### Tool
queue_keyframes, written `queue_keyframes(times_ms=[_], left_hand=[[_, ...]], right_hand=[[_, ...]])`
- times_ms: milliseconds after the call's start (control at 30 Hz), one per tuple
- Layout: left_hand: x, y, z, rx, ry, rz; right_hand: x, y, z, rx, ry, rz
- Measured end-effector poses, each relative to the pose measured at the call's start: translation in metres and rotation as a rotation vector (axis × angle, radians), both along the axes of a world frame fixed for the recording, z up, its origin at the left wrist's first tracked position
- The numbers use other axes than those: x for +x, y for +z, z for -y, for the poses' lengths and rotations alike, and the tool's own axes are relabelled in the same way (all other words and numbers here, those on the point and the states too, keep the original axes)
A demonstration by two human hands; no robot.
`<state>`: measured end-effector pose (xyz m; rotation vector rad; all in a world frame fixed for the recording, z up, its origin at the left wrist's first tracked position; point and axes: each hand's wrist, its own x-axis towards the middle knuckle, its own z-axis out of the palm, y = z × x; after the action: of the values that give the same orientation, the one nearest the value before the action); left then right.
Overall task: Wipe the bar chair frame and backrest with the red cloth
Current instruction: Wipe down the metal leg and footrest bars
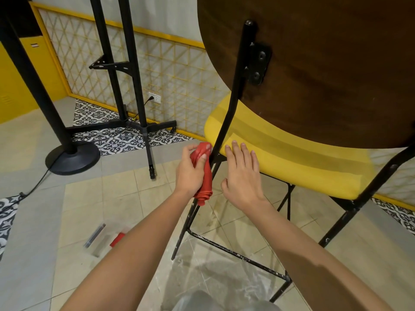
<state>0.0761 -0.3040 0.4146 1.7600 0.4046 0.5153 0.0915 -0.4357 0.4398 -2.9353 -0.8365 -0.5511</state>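
Observation:
The bar chair has a black metal frame (233, 90), a yellow seat (292, 153) and a dark wooden backrest (336, 63) close to the camera. My left hand (190, 171) grips the bunched red cloth (205, 176) and presses it against the left upright of the frame, just below the seat's edge. My right hand (243, 173) lies flat on the seat's left corner, fingers spread, right of that upright. The chair's footrest bar (235, 252) is speckled with white marks.
A round black table base (71, 157) stands at the left with a cable running from it. A black wheeled stand (143, 126) sits by the yellow lattice wall (157, 70). A clear container with something red (105, 239) lies on the tiled floor.

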Motion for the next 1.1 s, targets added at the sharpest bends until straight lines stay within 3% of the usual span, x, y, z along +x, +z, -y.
queue_keyframes(times_ms=[267, 500, 733, 1000, 1100], left_hand=[[-0.002, -0.015, -0.007, 0.023, -0.043, -0.191], [-0.003, -0.005, 0.006, -0.122, 0.01, -0.031], [-0.007, -0.021, -0.008, -0.025, -0.059, -0.267], [-0.005, -0.012, -0.004, -0.1, -0.057, -0.11], [-0.007, -0.017, -0.001, -0.011, -0.041, -0.12]], right_hand=[[-0.003, -0.001, -0.001, -0.086, 0.007, -0.007], [-0.005, -0.014, -0.002, -0.072, 0.018, 0.062], [-0.011, -0.023, 0.004, -0.018, 0.102, 0.081], [-0.006, -0.029, 0.012, 0.022, 0.2, -0.037], [-0.005, -0.032, 0.013, 0.033, 0.19, -0.088]])
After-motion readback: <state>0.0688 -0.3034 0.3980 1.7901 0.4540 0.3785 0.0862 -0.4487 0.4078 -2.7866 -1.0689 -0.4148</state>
